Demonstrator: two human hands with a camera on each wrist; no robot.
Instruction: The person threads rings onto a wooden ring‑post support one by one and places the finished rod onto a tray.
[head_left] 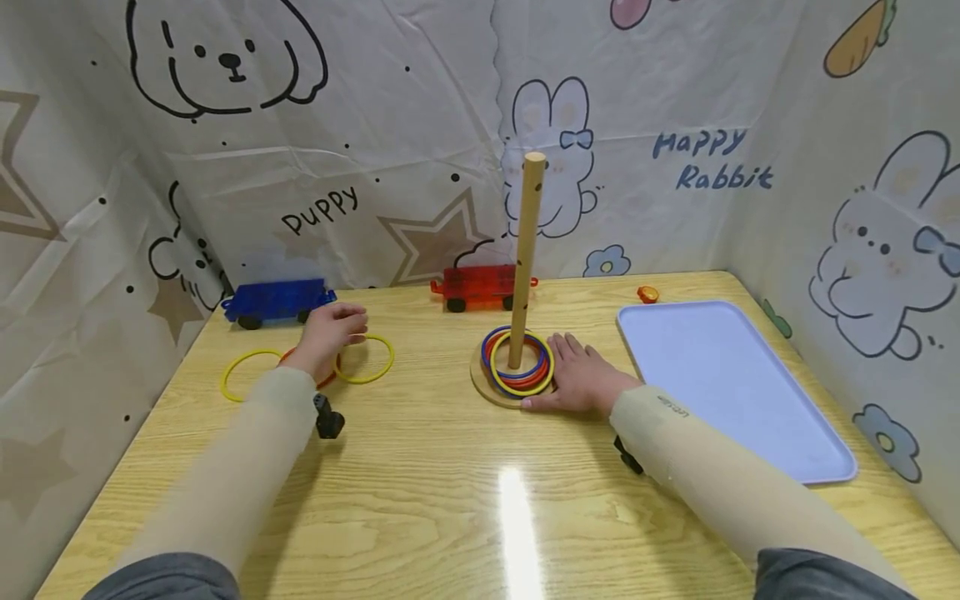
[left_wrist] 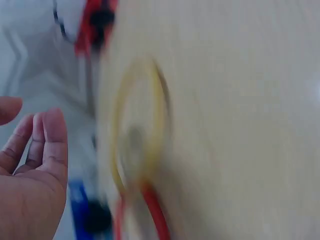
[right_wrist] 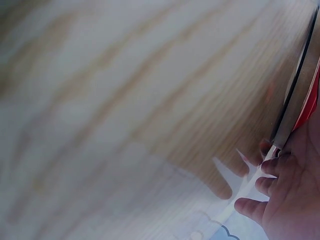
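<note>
My left hand point(head_left: 330, 333) hovers above loose rings at the left, fingers slightly bent and holding nothing. A yellow ring point(head_left: 364, 382) lies by its fingers, a red ring point(head_left: 327, 381) is partly hidden under the hand, and another yellow ring point(head_left: 223, 379) is farther left. In the left wrist view, a blurred yellow ring point(left_wrist: 159, 120) shows beside the fingers. At the table's centre, a wooden post point(head_left: 526, 250) stands upright on a round base point(head_left: 480, 383), with several blue, red and yellow rings point(head_left: 525, 385) around its foot. My right hand point(head_left: 577, 379), fingers extended, rests against the base's right side.
Along the back of the table are a blue toy wagon point(head_left: 277, 300) and a red toy wagon point(head_left: 480, 287). To the right lies a pale lavender tray point(head_left: 720, 375), with a small orange object point(head_left: 648, 294) behind it. Printed cloth surrounds the table's back and sides.
</note>
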